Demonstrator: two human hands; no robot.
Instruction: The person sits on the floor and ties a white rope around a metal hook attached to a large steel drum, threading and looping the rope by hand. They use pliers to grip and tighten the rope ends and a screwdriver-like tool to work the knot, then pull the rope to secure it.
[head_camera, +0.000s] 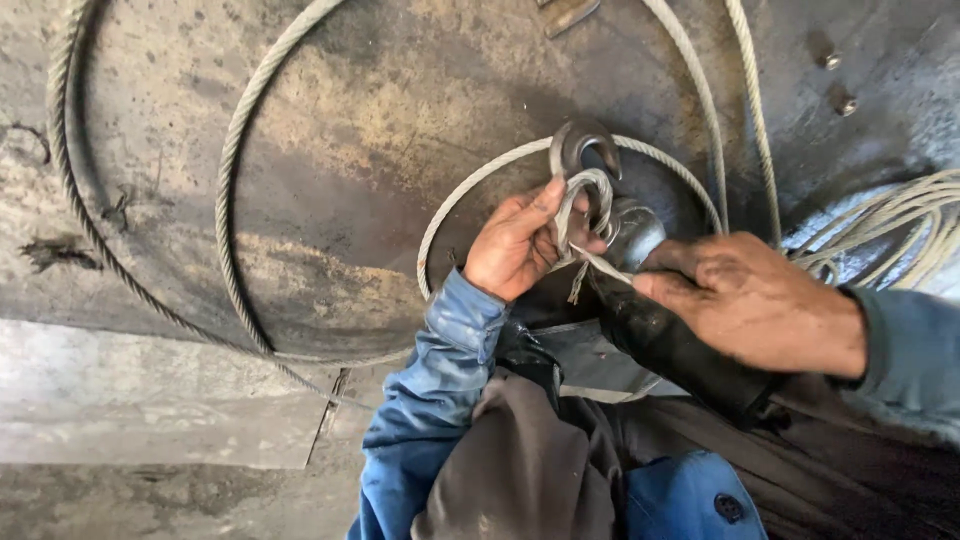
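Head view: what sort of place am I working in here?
Likely an industrial workshop or yard floor. Thick grey steel wire rope lies coiled on a stained, grimy concrete floor, and the left hand and right hand, both greasy, work a frayed rope end at a grey metal hook.

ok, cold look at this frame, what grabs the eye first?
Centre frame: two grimy hands working a steel hook with a thin rope looped through it. The left hand grips the loops just below the hook, and the right hand pinches a strand coming off them. Next, the wire rope coiled in wide loops over the stained metal floor, upper left.
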